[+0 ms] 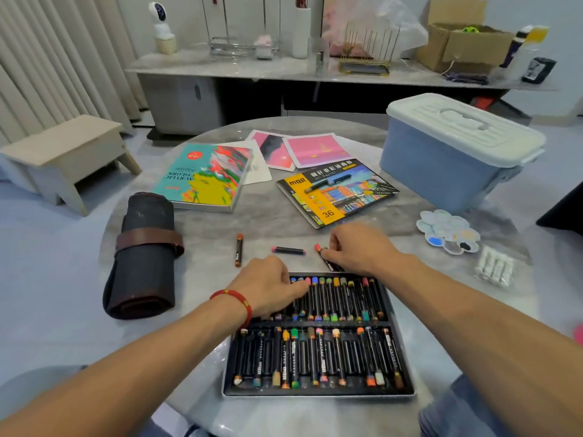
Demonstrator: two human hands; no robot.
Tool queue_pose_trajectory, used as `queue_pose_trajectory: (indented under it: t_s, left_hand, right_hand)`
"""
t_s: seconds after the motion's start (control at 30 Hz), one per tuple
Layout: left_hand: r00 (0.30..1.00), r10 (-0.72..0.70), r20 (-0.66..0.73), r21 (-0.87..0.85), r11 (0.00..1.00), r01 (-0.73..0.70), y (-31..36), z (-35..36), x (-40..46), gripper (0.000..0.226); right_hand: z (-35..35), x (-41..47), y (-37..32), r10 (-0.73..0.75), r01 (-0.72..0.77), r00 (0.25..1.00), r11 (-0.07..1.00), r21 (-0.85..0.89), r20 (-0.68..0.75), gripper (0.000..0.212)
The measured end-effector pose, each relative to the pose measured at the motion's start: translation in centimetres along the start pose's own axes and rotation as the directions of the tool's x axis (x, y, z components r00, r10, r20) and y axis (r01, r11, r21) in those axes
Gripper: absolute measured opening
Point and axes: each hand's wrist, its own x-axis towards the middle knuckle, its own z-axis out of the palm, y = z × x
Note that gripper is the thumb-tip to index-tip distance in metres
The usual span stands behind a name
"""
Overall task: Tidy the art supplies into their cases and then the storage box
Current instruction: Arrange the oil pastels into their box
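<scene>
Pastel tray [318, 393]; lid [337, 191] reads "36".

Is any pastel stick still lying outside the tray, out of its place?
Yes. An orange-tipped stick and a pink-tipped stick lie loose on the table, beyond the tray. The right hand holds a third, red-tipped stick.

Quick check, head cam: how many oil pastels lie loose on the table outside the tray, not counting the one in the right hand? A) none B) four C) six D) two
D: only an orange pastel and a pink-tipped pastel lie free beyond the tray; the right hand pinches a third, red-tipped pastel.
</scene>
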Motion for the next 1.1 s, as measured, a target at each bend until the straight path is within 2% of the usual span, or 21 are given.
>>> queue_pose_trajectory:
  t_s: [0.07,0.17,0.3,0.47,0.63,0.77,0.83,0.97,1.03,1.1]
  left_hand:
    - [1.0,0.009,0.026,-0.018,1.0,-0.009,-0.3,-0.2,-0.1,0.037]
    - [0.999,0.049,0.009,0.002,0.999,-0.049,-0.7,-0.1,-0.1,0.031]
    - [0.995,0.097,0.001,0.099,0.99,-0.097,-0.3,0.2,0.0,0.024]
    - [0.995,0.098,0.0,0.117,0.988,-0.097,-0.2,0.0,0.3,0.028]
    - [0.989,0.034,-0.142,0.025,0.999,-0.03,-0.9,-2.1,0.4,0.021]
    - [0.988,0.014,-0.154,0.055,0.998,-0.006,-1.6,-2.2,0.3,0.016]
    - [0.986,0.023,-0.165,0.063,0.998,-0.013,-1.8,-2.0,0.3,0.012]
    - [0.978,0.035,-0.207,0.072,0.997,-0.021,-2.1,-1.8,0.4,0.006]
    - [0.967,0.058,-0.249,0.126,0.992,-0.027,-2.3,-1.7,0.7,0.008]
    - [0.939,0.165,-0.3,0.229,0.969,-0.097,-2.8,-1.6,1.5,0.015]
  right_hand:
    - [0.2,0.2,-0.8,-0.011,0.007,0.999,0.995,-0.101,-0.043,0.046]
    - [-0.1,0.2,-1.8,-0.017,0.01,0.999,0.983,-0.184,-0.036,0.041]
    - [-0.1,0.2,-2.5,-0.004,0.009,0.999,0.991,-0.133,0.039,0.049]
    - [0.3,0.7,-2.2,-0.049,0.053,0.996,0.997,-0.047,0.079,0.053]
    - [0.2,1.1,-2.2,-0.053,0.05,0.991,0.998,0.025,0.12,0.031]
    - [-0.2,1.1,-2.0,-0.065,0.065,0.998,0.998,-0.018,0.027,0.03]
    - [-0.5,1.1,-1.8,-0.046,0.047,0.999,0.999,0.022,-0.017,0.03]
    - [-0.3,0.7,-2.0,0.03,-0.03,0.999,1.0,0.009,0.032,0.021]
    - [-0.2,0.6,-2.1,0.068,-0.068,0.997,0.998,-0.011,0.041,0.022]
    - [-0.4,0.7,-2.1,0.086,-0.085,0.996,0.996,-0.021,0.029,0.019]
